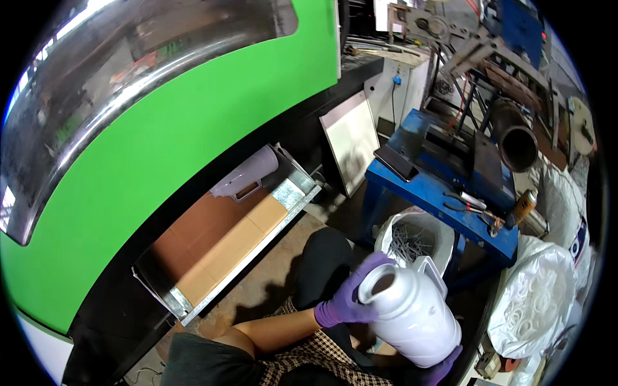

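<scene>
A white plastic jug with a round open mouth and a side handle is tilted over my lap, its mouth toward the upper left. My left hand, in a purple glove, is closed around its neck beside the mouth. At the bottom end of the jug, my right hand, also gloved in purple, supports the base; most of its fingers are hidden behind the jug. A similar pale jug with a handle lies on its side in the metal tray of the green machine.
The green machine rises at the left. On the right, a blue bench carries a phone, pliers and a spray can. A lined bin of thin scraps and a white sack of rings stand nearby.
</scene>
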### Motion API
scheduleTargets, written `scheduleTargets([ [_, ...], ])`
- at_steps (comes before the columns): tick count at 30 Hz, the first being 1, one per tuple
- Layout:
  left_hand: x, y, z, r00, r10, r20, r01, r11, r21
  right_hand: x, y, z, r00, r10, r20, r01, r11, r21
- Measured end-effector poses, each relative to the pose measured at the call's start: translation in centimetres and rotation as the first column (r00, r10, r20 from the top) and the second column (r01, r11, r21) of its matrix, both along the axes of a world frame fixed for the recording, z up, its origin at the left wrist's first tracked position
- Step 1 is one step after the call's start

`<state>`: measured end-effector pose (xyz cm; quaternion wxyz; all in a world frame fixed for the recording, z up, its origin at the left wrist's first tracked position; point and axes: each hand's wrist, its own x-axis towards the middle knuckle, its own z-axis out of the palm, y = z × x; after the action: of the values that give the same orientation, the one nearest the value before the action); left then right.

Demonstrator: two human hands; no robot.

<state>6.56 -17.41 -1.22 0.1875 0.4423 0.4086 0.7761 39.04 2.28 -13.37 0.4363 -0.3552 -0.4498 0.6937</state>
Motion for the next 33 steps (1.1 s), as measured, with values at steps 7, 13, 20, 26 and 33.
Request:
scheduleTargets([
  [7,-0.9,3.9,7.0,0.886,-0.221,-0.407,0.111,0.955,-0.277,-4.5,0.3,-2.6,0.863,0.197,-0.464,-0.354,0.892,-0.28],
  [13,4.3,7.6,2.4,0.619,-0.016,-0.785,-0.149,0.979,-0.137,-2.4,0.6,-4.3,0.871,-0.033,0.491,-0.052,0.986,0.158],
  [20,8.1,10.1,-8.0,0.729,-0.313,-0.609,0.136,0.938,-0.319,-0.8,-6.4,7.4,0.762,-0.138,0.633,-0.474,0.548,0.689],
  [26,10.9,10.3,-12.7,0.699,-0.237,-0.675,0.059,0.959,-0.276,-3.1,-8.2,4.1,0.456,-0.231,0.859,-0.627,0.601,0.494],
  [33,10.4,9.8,-16.1,0.579,-0.499,-0.645,0.113,0.833,-0.542,-4.4,-7.9,0.0,-0.002,-0.078,0.997,-0.781,0.623,0.047],
])
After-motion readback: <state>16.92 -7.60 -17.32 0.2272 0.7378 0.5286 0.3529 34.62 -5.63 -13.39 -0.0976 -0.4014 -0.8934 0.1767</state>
